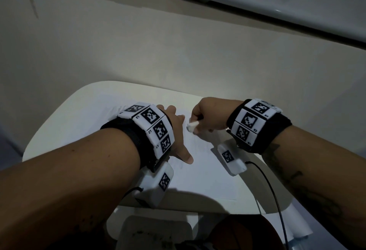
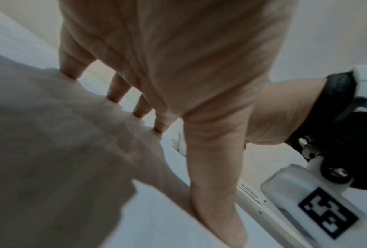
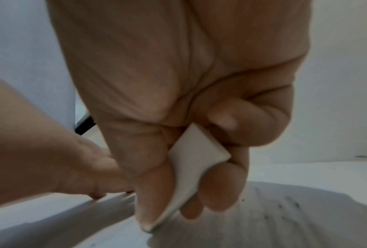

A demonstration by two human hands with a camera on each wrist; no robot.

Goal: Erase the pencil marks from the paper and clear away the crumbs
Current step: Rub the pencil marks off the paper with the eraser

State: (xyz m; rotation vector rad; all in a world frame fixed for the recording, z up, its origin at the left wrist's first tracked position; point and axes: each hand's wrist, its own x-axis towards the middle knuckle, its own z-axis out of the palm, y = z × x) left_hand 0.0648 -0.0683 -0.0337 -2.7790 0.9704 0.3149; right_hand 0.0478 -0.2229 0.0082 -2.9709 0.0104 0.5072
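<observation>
While the left hand (image 1: 176,130) lies flat, pinning the paper (image 1: 208,174) at centre frame, the right hand (image 1: 210,115) pinches the eraser (image 1: 191,126), tip down just right of those fingers.

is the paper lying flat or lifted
Flat. The paper lies spread on the table, with the left hand pressing its straight fingers down on it.

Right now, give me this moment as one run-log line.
phase: erasing | right hand: grips eraser on paper | left hand: pressed flat, steadying paper | crumbs: uncleared
</observation>
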